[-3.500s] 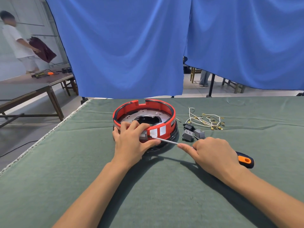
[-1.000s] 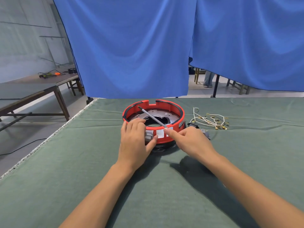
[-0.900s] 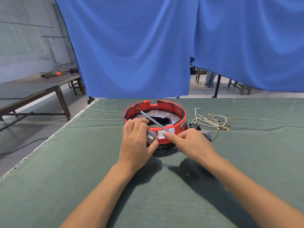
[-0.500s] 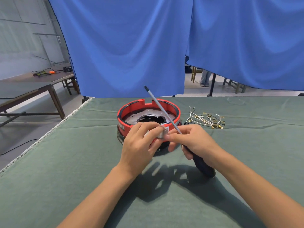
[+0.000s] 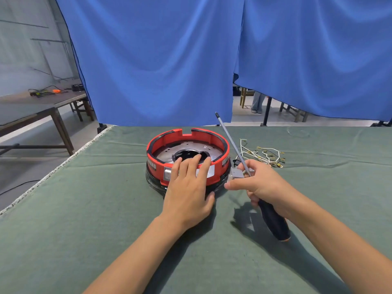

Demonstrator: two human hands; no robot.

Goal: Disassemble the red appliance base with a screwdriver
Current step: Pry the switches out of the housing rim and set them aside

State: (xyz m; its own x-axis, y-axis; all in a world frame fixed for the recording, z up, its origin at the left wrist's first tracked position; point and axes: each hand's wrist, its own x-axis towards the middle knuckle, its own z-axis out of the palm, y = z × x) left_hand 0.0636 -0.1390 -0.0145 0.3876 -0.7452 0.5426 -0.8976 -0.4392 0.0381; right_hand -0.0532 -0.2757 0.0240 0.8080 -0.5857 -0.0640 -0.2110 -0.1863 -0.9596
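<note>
Our left hand (image 5: pixel 187 193) lays straight fingers over the red base (image 5: pixel 187 160) rim; right hand (image 5: pixel 259 187) grips screwdriver (image 5: pixel 244 164) and a grey part (image 5: pixel 237 173). We should set it aside gently.

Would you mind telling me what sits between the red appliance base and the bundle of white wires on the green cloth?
In the head view, the screwdriver's metal shaft and a small grey part, both held in the right hand, lie between the red round appliance base and the white wires.

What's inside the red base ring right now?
Inside the round red plastic appliance base: a perforated metal plate with a dark central opening. The left hand rests over the near rim, fingers covering part of the plate and opening.
</note>
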